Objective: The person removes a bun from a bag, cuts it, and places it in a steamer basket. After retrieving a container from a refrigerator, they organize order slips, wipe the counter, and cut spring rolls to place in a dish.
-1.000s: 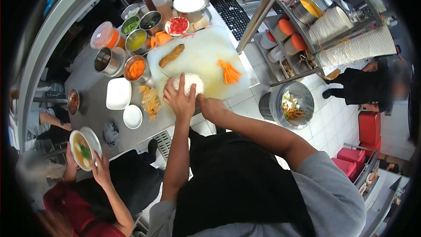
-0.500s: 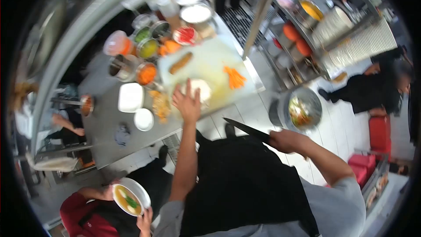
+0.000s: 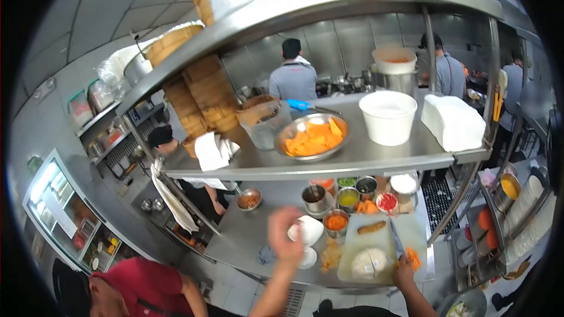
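My right hand (image 3: 405, 271) grips a kitchen knife (image 3: 396, 238) at the right part of the cutting board (image 3: 351, 240), blade pointing away from me. Orange strips (image 3: 415, 260) lie beside that hand. A round white food (image 3: 369, 264) with lines across its top sits on the board's near part, a brown elongated piece (image 3: 371, 228) behind it. Raised and blurred, my left hand (image 3: 286, 238) is left of the board, in front of a white square dish (image 3: 310, 230); its fingers are too smeared to read.
A steel shelf (image 3: 258, 172) crosses above the counter, bearing a bowl of orange pieces (image 3: 311, 141), a white tub (image 3: 388, 118) and napkins (image 3: 452, 122). Pots and containers, including chopped orange food (image 3: 336, 223), stand behind the board. A person in red (image 3: 141, 285) is close on the left.
The view has tilted up, bringing the shelf in. My left hand has lifted off the white food and moved left. The knife in my right hand has moved from beside me to the board.
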Demonstrator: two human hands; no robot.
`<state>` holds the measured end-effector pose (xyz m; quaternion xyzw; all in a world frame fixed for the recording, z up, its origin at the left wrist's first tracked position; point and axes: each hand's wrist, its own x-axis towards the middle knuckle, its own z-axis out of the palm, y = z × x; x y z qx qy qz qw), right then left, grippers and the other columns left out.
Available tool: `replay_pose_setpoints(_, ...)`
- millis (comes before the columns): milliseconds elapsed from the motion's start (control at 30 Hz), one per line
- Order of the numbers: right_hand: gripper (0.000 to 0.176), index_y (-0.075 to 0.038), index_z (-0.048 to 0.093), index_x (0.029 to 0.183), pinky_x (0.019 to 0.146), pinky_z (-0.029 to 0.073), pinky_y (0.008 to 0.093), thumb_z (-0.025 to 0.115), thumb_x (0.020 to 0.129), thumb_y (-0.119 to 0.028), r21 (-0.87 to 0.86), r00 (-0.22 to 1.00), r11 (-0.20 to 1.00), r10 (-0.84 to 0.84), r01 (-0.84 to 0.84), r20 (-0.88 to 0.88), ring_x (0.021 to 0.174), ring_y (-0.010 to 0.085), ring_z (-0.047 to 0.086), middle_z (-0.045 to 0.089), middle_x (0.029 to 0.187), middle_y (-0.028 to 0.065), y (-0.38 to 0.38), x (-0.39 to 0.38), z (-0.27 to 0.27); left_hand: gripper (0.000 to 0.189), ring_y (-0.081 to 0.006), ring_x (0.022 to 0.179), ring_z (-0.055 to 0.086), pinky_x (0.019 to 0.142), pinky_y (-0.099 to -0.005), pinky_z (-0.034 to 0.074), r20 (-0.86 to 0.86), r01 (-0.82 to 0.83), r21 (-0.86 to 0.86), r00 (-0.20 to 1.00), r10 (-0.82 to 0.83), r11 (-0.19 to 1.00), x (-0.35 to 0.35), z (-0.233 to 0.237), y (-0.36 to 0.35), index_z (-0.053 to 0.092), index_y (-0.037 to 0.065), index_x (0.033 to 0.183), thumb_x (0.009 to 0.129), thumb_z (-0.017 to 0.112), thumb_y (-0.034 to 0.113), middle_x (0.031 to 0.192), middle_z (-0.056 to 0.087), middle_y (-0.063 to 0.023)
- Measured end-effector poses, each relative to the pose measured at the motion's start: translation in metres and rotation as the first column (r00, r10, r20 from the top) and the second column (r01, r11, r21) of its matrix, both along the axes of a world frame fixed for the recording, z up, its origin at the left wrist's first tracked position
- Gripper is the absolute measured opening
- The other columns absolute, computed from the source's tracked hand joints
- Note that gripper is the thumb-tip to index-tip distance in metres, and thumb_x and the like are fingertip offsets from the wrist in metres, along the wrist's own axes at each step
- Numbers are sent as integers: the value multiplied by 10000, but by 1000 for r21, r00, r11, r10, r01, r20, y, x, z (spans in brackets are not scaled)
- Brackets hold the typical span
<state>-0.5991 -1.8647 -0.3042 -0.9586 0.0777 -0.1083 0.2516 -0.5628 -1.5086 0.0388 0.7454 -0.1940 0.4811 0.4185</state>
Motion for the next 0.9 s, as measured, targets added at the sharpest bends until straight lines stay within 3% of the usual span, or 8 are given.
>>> replay_pose_setpoints(133,580,-11,428,1396,873,515,550,583,862,-176,29,957,998,-45,55,-288,1123,507,558,446,1300,416,8,6,46,242,-248,1045,584,954,-378,467,576,-155,-94,797,181,983,4,235,86,599,-24,1195,976,568,74,1207,584,-135)
replay_pose_setpoints(233,528,10,489,1319,961,469,563,584,848,-210,-370,949,891,172,-264,-263,1177,519,520,449,1322,413,-3,17,18,486,-277,1184,528,962,-392,460,605,-586,30,656,452,810,28,383,142,562,10,1314,944,690,298,1257,538,-188)
replay_pose_setpoints(333,530,22,563,1262,1010,440,542,593,834,-289,-34,966,972,-234,231,-112,1205,495,505,487,1291,361,17,8,56,591,-256,1119,553,933,-385,461,632,-766,111,546,550,633,89,472,191,614,1,1268,876,753,421,1136,596,-175)
replay_pose_setpoints(367,530,22,563,1262,1010,440,542,593,834,-289,-28,963,970,-243,241,-114,1205,495,505,487,1291,361,21,8,68,581,-222,1003,570,848,-354,469,281,-573,256,815,507,779,95,485,190,651,-6,1161,839,780,460,1011,612,-140)
replay_pose_setpoints(400,541,46,557,1238,999,441,534,645,803,-263,16,979,984,-176,179,-105,1176,499,507,495,1260,373,23,2,90,583,-187,888,587,763,-323,477,-135,-320,299,918,372,899,101,491,191,687,-13,1054,802,806,499,885,628,-105)
replay_pose_setpoints(533,579,78,557,1208,971,454,507,758,741,-199,67,996,994,-88,88,-3,1115,475,524,524,1186,330,38,-6,114,509,-78,598,388,517,-274,335,81,-326,322,945,317,889,126,484,207,607,34,750,810,804,499,657,483,31)
replay_pose_setpoints(700,518,44,579,1212,905,499,458,756,757,-129,138,991,990,-36,19,126,1046,417,587,547,1193,257,46,0,154,466,-181,929,585,801,-341,477,668,-512,131,679,306,849,63,477,300,632,13,1140,994,580,453,1011,639,-88)
replay_pose_setpoints(900,332,30,628,1130,671,543,375,705,817,-49,276,986,955,72,-113,153,831,329,664,637,1017,207,60,8,195,531,-301,1118,558,896,-472,500,565,-455,-442,528,634,773,-83,276,327,513,47,1324,1002,524,469,1250,556,-147)
